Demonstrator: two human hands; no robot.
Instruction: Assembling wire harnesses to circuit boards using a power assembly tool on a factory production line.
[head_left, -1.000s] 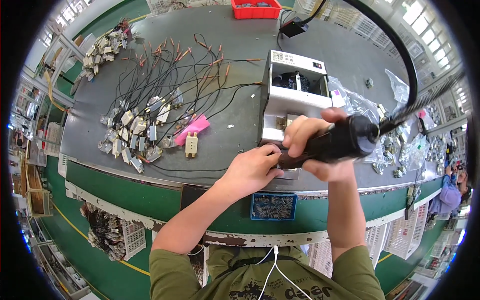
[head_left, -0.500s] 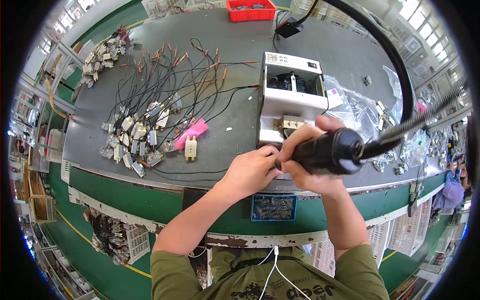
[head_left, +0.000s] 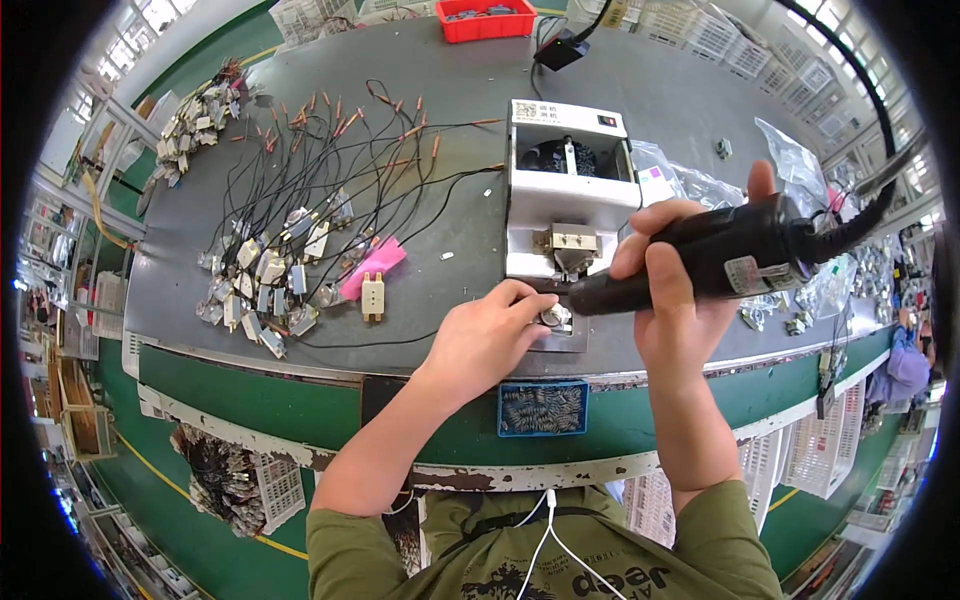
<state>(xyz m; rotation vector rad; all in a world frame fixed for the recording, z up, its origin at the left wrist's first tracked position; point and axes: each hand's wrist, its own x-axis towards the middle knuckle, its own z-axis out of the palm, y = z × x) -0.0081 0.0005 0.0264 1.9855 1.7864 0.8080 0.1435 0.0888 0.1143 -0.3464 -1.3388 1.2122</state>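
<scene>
My right hand [head_left: 690, 260] is wrapped round a black electric screwdriver [head_left: 715, 250], tilted with its narrow end to the left. Its tip comes close to the fingers of my left hand [head_left: 495, 330]. Those fingers pinch a small whitish part with a round metal piece [head_left: 555, 317], at the table's front edge. Just behind stands a white and silver screw feeder [head_left: 570, 205], its small metal outlet block [head_left: 575, 243] facing me. A cream two-pin plug housing [head_left: 373, 297] lies to the left, beside a scrap of pink plastic [head_left: 375, 268].
A blue tray [head_left: 501, 412] of small metal pieces sits below the table edge. Left of the feeder lies a tangled heap of cabled plugs [head_left: 265, 275]. Clear plastic bags [head_left: 705, 188] and small parts lie on the right. A red bin [head_left: 487, 30] stands at the back.
My right hand has swung the screwdriver up and to the right, away from my left fingers. The small part under them has come into sight. My left hand has barely moved.
</scene>
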